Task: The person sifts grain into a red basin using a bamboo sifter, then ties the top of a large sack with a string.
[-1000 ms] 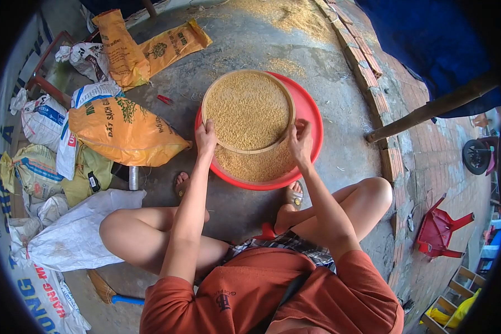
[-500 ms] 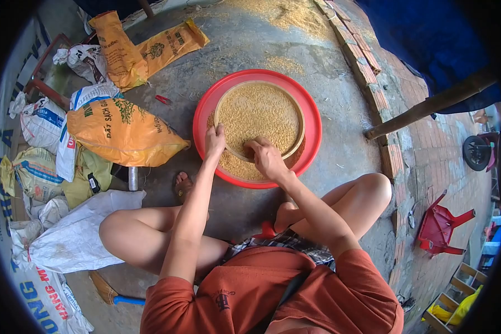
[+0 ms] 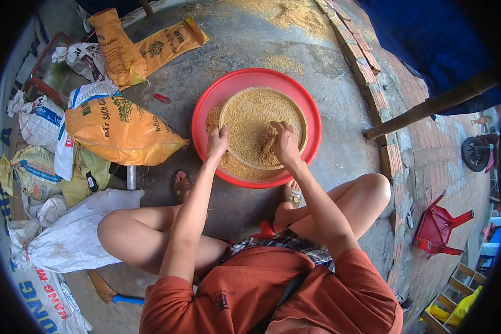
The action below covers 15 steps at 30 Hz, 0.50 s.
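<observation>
A round sieve (image 3: 249, 119) with a pale rim holds a layer of golden grain (image 3: 253, 106). It sits tilted or resting inside a wide red plastic basin (image 3: 312, 131), where more grain lies under and beside it. My left hand (image 3: 217, 142) is closed on the sieve's rim at the near left, thumb up. Inside the sieve, at the right, my right hand (image 3: 285, 146) touches the grain with bent fingers apart from the thumb. A darker, disturbed patch of grain shows beside those fingers.
Orange sacks (image 3: 122, 131), white sacks (image 3: 83, 228) and a small red tool (image 3: 161, 98) lie at the left. Spilled grain (image 3: 295, 14) covers floor at the back. A brick edging (image 3: 379, 100), a wooden pole (image 3: 428, 106) and an overturned red stool (image 3: 442, 225) are at the right.
My right hand has moved right and away from me across the grain, its fingers less tucked under. The sieve has shifted slightly right and nearer, with my left hand still on its rim.
</observation>
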Available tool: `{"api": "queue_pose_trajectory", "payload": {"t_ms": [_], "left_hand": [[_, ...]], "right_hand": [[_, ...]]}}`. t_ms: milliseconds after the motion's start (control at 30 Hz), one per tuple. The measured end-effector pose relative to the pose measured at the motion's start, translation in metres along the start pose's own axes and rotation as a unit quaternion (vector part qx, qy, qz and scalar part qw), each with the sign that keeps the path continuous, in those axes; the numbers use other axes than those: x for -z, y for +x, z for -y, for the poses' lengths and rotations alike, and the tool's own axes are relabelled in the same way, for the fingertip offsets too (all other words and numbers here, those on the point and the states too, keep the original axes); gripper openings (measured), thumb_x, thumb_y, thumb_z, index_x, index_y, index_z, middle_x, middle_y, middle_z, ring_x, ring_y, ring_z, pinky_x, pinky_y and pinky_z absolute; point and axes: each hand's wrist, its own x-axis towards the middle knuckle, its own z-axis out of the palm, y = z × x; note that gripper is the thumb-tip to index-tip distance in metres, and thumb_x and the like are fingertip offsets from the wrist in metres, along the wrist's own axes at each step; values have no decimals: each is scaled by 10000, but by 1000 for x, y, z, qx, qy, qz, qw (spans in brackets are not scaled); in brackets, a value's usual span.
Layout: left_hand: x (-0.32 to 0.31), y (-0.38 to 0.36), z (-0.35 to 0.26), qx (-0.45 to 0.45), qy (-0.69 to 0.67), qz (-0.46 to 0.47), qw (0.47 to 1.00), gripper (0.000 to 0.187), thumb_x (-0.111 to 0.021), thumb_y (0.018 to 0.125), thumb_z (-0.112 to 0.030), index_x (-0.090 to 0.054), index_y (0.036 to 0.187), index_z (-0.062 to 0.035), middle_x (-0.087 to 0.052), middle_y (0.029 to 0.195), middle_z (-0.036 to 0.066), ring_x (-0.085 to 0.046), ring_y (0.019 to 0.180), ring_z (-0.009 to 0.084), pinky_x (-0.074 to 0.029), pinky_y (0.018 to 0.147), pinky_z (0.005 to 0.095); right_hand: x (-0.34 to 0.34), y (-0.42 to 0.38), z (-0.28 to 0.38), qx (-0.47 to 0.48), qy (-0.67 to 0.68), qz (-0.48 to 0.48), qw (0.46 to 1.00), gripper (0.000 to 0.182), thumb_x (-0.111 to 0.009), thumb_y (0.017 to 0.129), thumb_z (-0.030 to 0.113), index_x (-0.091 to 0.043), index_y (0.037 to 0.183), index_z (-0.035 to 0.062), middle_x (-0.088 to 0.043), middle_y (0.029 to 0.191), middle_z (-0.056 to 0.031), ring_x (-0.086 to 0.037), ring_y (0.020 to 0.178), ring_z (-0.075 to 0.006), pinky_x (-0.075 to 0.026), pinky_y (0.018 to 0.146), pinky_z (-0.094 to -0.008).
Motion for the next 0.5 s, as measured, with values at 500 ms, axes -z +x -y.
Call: {"api": "queue_pose_trajectory", "payload": {"t_ms": [500], "left_hand": [[-7, -1, 10, -18, 9, 31, 999, 359, -425, 798, -312, -511, 772, 36, -509, 606, 166, -518, 594, 251, -379, 559, 367]], "right_hand": [[-15, -3, -12, 46, 10, 6, 999, 380, -395, 629, -59, -486, 997, -54, -499, 984, -223, -470, 911, -347, -397, 799, -376]]}}
